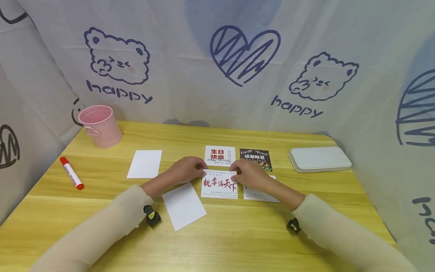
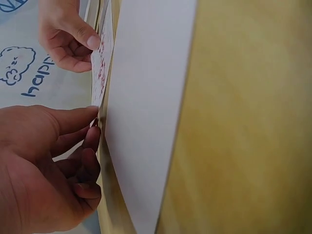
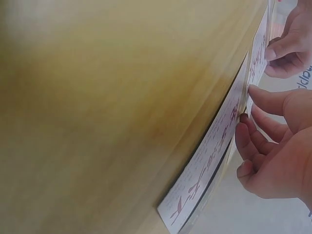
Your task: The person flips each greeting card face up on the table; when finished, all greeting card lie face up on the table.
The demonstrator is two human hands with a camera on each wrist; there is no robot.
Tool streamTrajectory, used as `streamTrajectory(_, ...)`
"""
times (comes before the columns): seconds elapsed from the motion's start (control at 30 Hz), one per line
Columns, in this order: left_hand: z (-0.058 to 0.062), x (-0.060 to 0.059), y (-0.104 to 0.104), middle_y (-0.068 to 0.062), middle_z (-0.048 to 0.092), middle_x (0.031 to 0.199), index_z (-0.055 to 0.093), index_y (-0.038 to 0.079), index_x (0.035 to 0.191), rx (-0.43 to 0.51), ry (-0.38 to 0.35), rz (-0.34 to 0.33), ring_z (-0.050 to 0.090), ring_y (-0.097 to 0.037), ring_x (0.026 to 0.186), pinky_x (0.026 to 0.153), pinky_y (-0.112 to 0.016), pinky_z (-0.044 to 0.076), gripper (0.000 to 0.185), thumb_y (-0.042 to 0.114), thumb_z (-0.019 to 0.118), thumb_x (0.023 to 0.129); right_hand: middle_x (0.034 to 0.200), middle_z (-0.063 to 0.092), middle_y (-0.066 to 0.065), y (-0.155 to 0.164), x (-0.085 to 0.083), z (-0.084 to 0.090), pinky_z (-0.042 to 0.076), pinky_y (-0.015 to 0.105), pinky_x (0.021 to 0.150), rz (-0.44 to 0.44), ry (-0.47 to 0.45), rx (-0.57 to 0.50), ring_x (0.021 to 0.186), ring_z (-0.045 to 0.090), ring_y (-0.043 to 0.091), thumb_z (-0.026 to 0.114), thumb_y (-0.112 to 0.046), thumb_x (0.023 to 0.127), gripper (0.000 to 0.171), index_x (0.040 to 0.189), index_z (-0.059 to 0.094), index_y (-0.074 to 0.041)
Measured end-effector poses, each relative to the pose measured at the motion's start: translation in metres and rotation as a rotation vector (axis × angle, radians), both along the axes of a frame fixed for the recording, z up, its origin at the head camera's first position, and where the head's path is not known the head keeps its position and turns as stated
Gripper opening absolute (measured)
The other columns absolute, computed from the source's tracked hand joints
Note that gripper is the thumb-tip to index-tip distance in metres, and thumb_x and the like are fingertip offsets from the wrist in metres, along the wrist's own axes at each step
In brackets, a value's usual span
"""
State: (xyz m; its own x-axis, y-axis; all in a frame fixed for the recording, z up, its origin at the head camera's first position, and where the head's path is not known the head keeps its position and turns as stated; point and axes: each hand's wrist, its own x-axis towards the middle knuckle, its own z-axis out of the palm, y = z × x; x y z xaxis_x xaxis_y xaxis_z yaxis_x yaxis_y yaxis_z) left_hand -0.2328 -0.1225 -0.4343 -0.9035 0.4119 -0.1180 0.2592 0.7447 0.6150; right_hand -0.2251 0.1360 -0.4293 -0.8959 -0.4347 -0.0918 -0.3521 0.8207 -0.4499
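We find the left hand [image 1: 188,170] pinching the upper left corner of a red-lettered card [image 1: 219,185] between thumb and fingertip; the right hand [image 1: 253,174] likewise pinches its upper right corner. Both wrist views confirm the two grips as clamped on this one card. We locate the card near the middle of the tabletop [image 1: 238,238], its lettering facing up; we cannot tell whether its lower edge touches the wood. Just beyond it we note a birthday card [image 1: 220,155], with a dark card [image 1: 255,156] to the right of that. A second white card [image 1: 259,193] lies partly hidden beneath the right hand and wrist. We record a tilted blank sheet [image 1: 184,206] just beside the left wrist, and a farther blank sheet [image 1: 145,163] beyond the left forearm. At the far left stand a pink bucket [image 1: 102,126] and, lying nearer, a red-capped marker [image 1: 71,173]; at the far right we observe a white case [image 1: 320,159], lying flat.
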Motion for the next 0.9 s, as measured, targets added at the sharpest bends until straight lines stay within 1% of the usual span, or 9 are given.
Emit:
streamTrajectory(0.1,0.0,0.0,0.0,0.001,0.071,0.099,0.075,0.014,0.105,-0.018,0.013,0.003,0.058,-0.014,0.086,0.08,-0.032,0.047,0.014,0.019,0.072,0.093,0.101,0.066,-0.003,-0.002,0.0,0.0,0.05,0.032,0.079,-0.002,-0.001,0.011,0.085,0.058,0.012,0.076,-0.023,0.09,0.028,0.117,0.07,-0.015)
streamTrajectory(0.3,0.002,0.001,0.001,0.001,0.07,0.098,0.074,0.013,0.104,-0.018,0.022,-0.005,0.058,-0.014,0.086,0.082,-0.033,0.047,0.013,0.018,0.072,0.093,0.102,0.066,-0.003,-0.002,0.0,0.0,0.047,0.039,0.091,0.013,0.028,0.045,0.089,0.058,0.013,0.076,-0.024,0.09,0.027,0.115,0.072,-0.015)
streamTrajectory(0.47,0.003,0.001,0.001,0.001,0.069,0.095,0.073,0.014,0.103,-0.022,0.028,-0.007,0.057,-0.014,0.084,0.079,-0.032,0.047,0.011,0.017,0.072,0.092,0.1,0.066,-0.003,-0.002,-0.001,-0.001,0.046,0.041,0.092,0.021,0.055,0.06,0.089,0.059,0.013,0.078,-0.025,0.089,0.025,0.111,0.073,-0.015)
streamTrajectory(0.6,0.005,0.004,-0.008,0.002,0.068,0.096,0.072,0.015,0.105,-0.019,0.039,0.018,0.057,-0.015,0.084,0.079,-0.032,0.046,0.012,0.02,0.07,0.094,0.097,0.064,-0.003,-0.002,-0.001,0.001,0.046,0.039,0.088,0.013,0.042,0.025,0.086,0.057,0.013,0.076,-0.028,0.09,0.025,0.111,0.073,-0.015)
streamTrajectory(0.67,0.009,0.009,-0.017,0.003,0.068,0.099,0.072,0.016,0.108,0.005,0.034,0.045,0.057,-0.016,0.084,0.079,-0.033,0.046,0.015,0.022,0.068,0.095,0.097,0.063,-0.002,-0.004,0.0,0.003,0.047,0.036,0.082,0.0,0.02,-0.026,0.084,0.057,0.014,0.075,-0.027,0.091,0.025,0.112,0.072,-0.015)
streamTrajectory(0.73,0.014,0.016,-0.029,0.003,0.068,0.102,0.071,0.016,0.112,0.033,0.02,0.07,0.057,-0.017,0.082,0.076,-0.034,0.046,0.018,0.025,0.065,0.097,0.099,0.064,-0.002,-0.009,0.002,0.005,0.049,0.033,0.076,-0.004,0.004,-0.08,0.083,0.057,0.014,0.074,-0.027,0.092,0.025,0.114,0.071,-0.015)
streamTrajectory(0.83,0.022,0.032,-0.047,0.002,0.068,0.103,0.07,0.014,0.115,0.067,-0.002,0.101,0.057,-0.017,0.077,0.072,-0.034,0.046,0.022,0.025,0.063,0.098,0.102,0.065,-0.003,-0.021,0.006,0.007,0.05,0.03,0.073,0.032,-0.028,-0.143,0.084,0.056,0.013,0.073,-0.024,0.093,0.027,0.118,0.07,-0.014)
streamTrajectory(0.9,0.023,0.043,-0.057,0.001,0.067,0.102,0.069,0.013,0.116,0.078,-0.009,0.106,0.056,-0.016,0.074,0.069,-0.033,0.046,0.022,0.024,0.062,0.098,0.102,0.066,-0.003,-0.033,0.008,0.008,0.05,0.029,0.075,0.084,-0.04,-0.167,0.085,0.056,0.013,0.074,-0.023,0.093,0.029,0.12,0.07,-0.013)
